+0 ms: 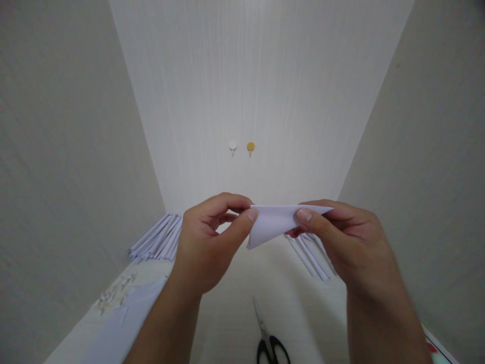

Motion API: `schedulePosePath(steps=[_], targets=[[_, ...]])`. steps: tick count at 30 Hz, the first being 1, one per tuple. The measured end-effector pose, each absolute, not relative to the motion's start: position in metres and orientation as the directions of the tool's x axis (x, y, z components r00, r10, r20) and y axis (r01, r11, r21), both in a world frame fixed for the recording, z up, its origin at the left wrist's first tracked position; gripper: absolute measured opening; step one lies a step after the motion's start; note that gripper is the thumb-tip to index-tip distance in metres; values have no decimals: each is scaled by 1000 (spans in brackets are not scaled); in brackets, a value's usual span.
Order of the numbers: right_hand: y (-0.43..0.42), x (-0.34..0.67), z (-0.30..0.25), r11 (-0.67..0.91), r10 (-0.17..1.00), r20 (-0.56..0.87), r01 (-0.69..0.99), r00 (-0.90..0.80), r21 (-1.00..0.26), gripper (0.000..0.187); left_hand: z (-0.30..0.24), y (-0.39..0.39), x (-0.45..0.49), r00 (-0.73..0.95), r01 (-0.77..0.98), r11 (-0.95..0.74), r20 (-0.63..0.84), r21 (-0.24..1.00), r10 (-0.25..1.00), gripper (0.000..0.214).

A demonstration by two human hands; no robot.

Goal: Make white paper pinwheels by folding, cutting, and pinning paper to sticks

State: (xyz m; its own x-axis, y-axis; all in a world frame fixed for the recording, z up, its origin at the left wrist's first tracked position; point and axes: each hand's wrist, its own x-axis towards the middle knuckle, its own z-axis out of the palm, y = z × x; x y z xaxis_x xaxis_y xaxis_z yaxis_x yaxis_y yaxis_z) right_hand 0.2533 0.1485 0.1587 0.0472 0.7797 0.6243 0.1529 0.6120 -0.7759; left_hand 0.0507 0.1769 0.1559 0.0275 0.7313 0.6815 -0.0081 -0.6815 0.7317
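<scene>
A folded piece of white paper (pixel 271 221), pointed at its right end, is held up above the table between both hands. My left hand (pixel 212 242) pinches its upper left corner with thumb and forefinger. On the other side my right hand (pixel 344 242) grips it near the pointed tip, thumb in front and fingers behind. Below the paper, scissors (pixel 265 333) with black handles lie on the table, blades pointing away from me. The fingers behind the paper are partly hidden.
Rolled paper tubes (pixel 157 237) are piled at the left, and several more paper tubes (pixel 310 255) lie at the right. White sheets (pixel 121 318) and small pale pieces (pixel 115 293) are by my left arm. Two wall hooks, one white (pixel 232 145) and one yellow (pixel 250 146), are on the back panel.
</scene>
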Motion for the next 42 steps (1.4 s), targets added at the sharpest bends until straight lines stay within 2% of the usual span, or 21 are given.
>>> schedulePosePath(steps=[5,12,19,23,29,32,38,42], targets=[[146,252,160,614,780,626,197,1,-765,9,157,179,47,153,50,-644,631,763,760,7],[150,256,157,630,758,648,178,73,-756,13,157,177,48,103,78,-735,728,673,678,3],[152,254,154,663,741,666,67,88,-746,11,155,179,48,102,71,-774,767,629,633,7],[153,252,154,679,715,677,57,173,-732,7,154,179,47,88,113,-833,830,541,551,10],[154,250,154,706,664,696,76,274,-704,6,153,179,47,96,266,-922,944,282,316,14],[153,249,154,716,650,701,72,293,-694,5,154,178,48,100,293,-936,968,195,232,17],[153,248,156,721,658,701,38,274,-692,6,154,179,48,99,304,-939,975,159,197,19],[155,250,155,720,664,700,28,262,-694,7,153,181,47,92,310,-934,972,179,216,17]])
